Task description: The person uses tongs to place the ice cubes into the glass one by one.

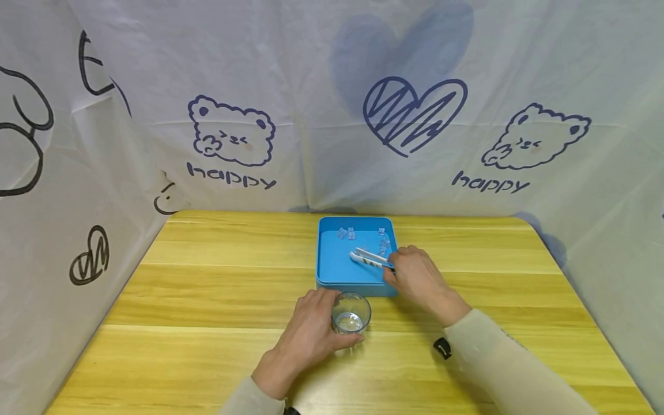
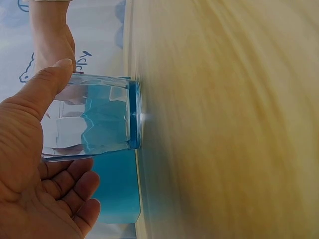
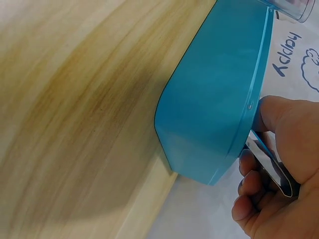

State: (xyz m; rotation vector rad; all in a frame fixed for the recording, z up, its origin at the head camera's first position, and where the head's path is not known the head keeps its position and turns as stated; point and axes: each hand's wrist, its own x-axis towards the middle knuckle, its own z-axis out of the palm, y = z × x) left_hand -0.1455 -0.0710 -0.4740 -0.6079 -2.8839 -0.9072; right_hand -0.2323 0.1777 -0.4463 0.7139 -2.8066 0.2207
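A clear drinking glass [image 1: 350,324] stands upright on the table in front of the blue box [image 1: 332,290]. My left hand [image 1: 310,329] grips it from the left, thumb on the near side and fingers behind; the left wrist view shows the thumb along the glass [image 2: 107,117]. My right hand [image 1: 417,276] holds small white tongs [image 1: 369,259] at the box's right wall, their tips reaching in over the floor of the box. Clear ice-like cubes [image 1: 342,233] lie inside, several along the back and right. In the right wrist view the box wall [image 3: 209,99] hides the tong tips.
The wood-grain table [image 1: 207,300] extends around the box on both sides. White cloth [image 1: 316,104] with drawn bears and hearts hangs behind and at the left and right. A black band piece [image 1: 442,348] shows by the right sleeve [image 1: 498,351].
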